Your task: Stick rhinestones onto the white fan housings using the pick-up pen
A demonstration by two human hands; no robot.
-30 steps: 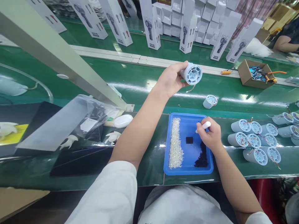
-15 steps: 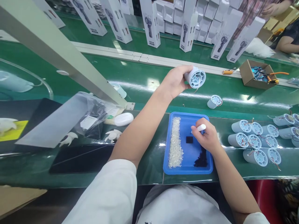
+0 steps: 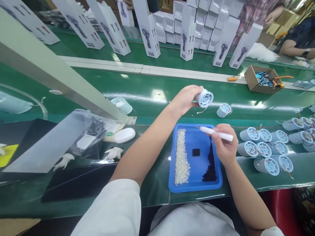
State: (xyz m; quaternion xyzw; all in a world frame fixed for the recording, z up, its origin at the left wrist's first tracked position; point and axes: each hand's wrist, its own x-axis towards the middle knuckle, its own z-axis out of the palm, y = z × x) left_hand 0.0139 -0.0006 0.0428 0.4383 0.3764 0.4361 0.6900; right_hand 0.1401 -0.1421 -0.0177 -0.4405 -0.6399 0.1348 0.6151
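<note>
My left hand (image 3: 187,99) is closed around a light-blue cylindrical housing (image 3: 206,99), its spoked end turned to the right and a thin wire dangling from it. Over the right side of the blue tray (image 3: 197,186), my right hand (image 3: 225,144) grips a white pen-like tool (image 3: 216,133) with a thin tip pointing left. Inside the tray lie a strip of small clear pieces (image 3: 182,160), a pile of small black pieces (image 3: 210,167) and a black square (image 3: 196,152). Another light-blue housing (image 3: 223,110) stands just beyond the tray, right of my left hand.
Several wired housings (image 3: 264,149) stand on the right. An open cardboard box (image 3: 261,82) with orange-handled pliers sits at the back right. White printed boxes (image 3: 150,42) line the far side. A slanted metal post (image 3: 73,78) and a plastic bag (image 3: 88,141) are at left.
My right hand has lifted and turned, so the white tool now lies sideways across the tray's right part. The housing in my left hand has come closer to the tray, and the view has shifted.
</note>
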